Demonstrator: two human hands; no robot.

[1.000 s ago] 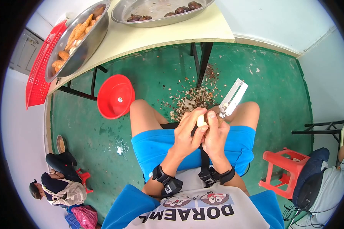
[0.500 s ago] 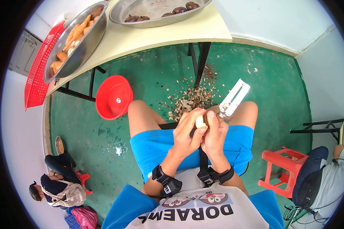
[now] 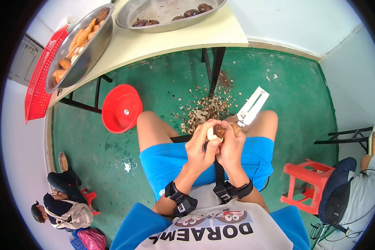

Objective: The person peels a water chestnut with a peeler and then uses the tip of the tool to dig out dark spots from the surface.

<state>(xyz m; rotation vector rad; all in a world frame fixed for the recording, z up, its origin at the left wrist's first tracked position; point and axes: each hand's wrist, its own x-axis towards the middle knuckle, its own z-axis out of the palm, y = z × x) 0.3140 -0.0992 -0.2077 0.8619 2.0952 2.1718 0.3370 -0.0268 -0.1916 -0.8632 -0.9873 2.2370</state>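
Observation:
A small brown-skinned piece with a pale peeled part (image 3: 216, 132) is pinched between my two hands, above my lap. My left hand (image 3: 201, 143) wraps round its pale side. My right hand (image 3: 232, 146) holds a peeler (image 3: 253, 106) by its handle, with the thumb near the brown skin. The peeler's wide white metal head points up and to the right, away from the piece. My palms and some fingers are hidden.
Peelings (image 3: 204, 112) lie on the green floor beyond my knees. A red basin (image 3: 122, 108) stands at the left. The table (image 3: 175, 39) bears metal bowls with roots and dark corms. A red stool (image 3: 306, 183) stands right; a person (image 3: 66, 208) sits lower left.
The piece has turned in my fingers, so more of its brown skin shows. The peeler has shifted slightly left, and the whole view has moved a little.

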